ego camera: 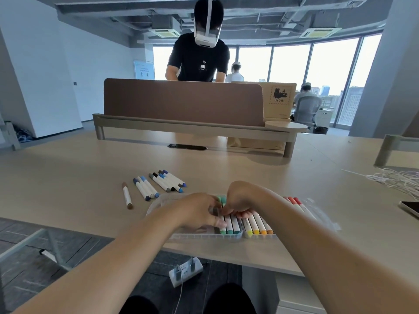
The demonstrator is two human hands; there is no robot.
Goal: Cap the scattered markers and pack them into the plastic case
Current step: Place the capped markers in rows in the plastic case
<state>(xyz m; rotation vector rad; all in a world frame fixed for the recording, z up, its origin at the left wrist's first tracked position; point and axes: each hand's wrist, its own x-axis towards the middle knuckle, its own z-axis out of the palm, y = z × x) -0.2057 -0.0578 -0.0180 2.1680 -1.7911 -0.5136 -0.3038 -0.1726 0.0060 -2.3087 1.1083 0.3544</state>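
Observation:
A clear plastic case [204, 236] lies at the table's near edge with a row of capped markers [254, 225] in it, green through yellow and orange, red ones at the far right. Both hands are over the case. My left hand [197, 211] pinches a marker with a dark grey cap at the left end of the row. My right hand [238, 200] presses its fingertips on the green markers beside it. On the table behind lie a brown marker [127, 195], a group of three blue markers [146, 188] and several blue and grey ones [169, 180].
A brown desk divider [183, 102] stands across the table's far side with a person in a headset behind it. White cables [394, 180] and a phone [411, 208] lie at the right. A power strip [186, 271] sits on the floor below.

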